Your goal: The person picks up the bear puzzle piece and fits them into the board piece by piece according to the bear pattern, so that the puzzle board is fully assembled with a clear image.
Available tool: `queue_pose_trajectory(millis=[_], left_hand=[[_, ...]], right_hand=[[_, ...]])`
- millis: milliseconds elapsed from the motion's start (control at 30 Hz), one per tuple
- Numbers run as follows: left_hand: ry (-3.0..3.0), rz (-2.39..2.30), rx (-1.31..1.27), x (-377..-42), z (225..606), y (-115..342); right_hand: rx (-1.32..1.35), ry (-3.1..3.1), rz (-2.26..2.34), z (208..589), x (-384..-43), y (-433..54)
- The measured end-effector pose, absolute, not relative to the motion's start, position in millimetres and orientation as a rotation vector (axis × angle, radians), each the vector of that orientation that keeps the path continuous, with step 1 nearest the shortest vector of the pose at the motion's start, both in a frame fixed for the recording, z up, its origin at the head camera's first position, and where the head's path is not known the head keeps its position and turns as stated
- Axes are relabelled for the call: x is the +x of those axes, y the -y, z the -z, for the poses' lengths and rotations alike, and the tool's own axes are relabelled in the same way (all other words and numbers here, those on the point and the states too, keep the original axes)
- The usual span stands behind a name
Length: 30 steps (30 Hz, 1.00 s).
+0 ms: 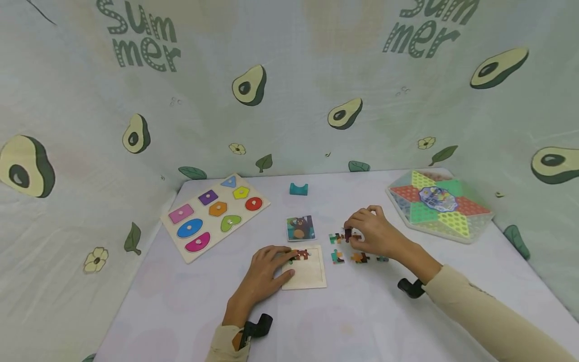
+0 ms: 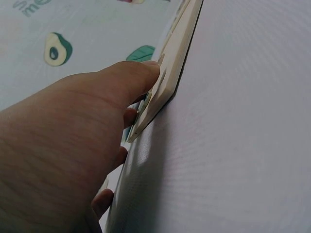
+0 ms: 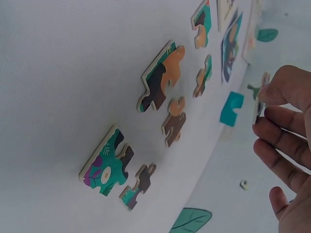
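Note:
My left hand (image 1: 264,271) rests on the left side of a square wooden puzzle tray (image 1: 309,279), thumb and index finger touching it. Joined puzzle pieces (image 1: 302,255) lie along the tray's upper left, partly covered by that hand. In the left wrist view the thumb (image 2: 138,77) lies over the tray's rim (image 2: 170,80). To the right, my right hand (image 1: 373,234) pinches a small puzzle piece (image 3: 259,108) between thumb and fingers, above the table. Several loose pieces (image 3: 109,167) with green, brown and orange print lie below it. A bear picture card (image 1: 300,229) sits behind the tray.
A wooden shape board (image 1: 239,227) with coloured knobbed shapes lies at the back left. At the back centre stands a teal curved block (image 1: 298,189). A hexagonal star-patterned game board (image 1: 439,201) occupies the back right, near the hanging avocado-print cloth (image 1: 289,141).

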<state>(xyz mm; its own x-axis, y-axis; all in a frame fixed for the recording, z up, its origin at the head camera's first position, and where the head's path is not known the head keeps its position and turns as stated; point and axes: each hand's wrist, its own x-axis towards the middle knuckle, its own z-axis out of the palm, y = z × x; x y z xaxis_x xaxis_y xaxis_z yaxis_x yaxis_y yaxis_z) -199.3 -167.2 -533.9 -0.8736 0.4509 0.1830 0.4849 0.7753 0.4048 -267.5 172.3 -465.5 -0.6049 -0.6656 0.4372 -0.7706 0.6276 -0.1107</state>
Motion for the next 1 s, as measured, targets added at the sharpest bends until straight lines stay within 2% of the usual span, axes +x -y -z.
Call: queue_pose_trajectory(millis=[1000], left_hand=[[2.848,0.671,-0.785,-201.4,535.2,167.5]], right_hand=[[1.263,2.506,-0.446,474.7,-258.1,-134.0]])
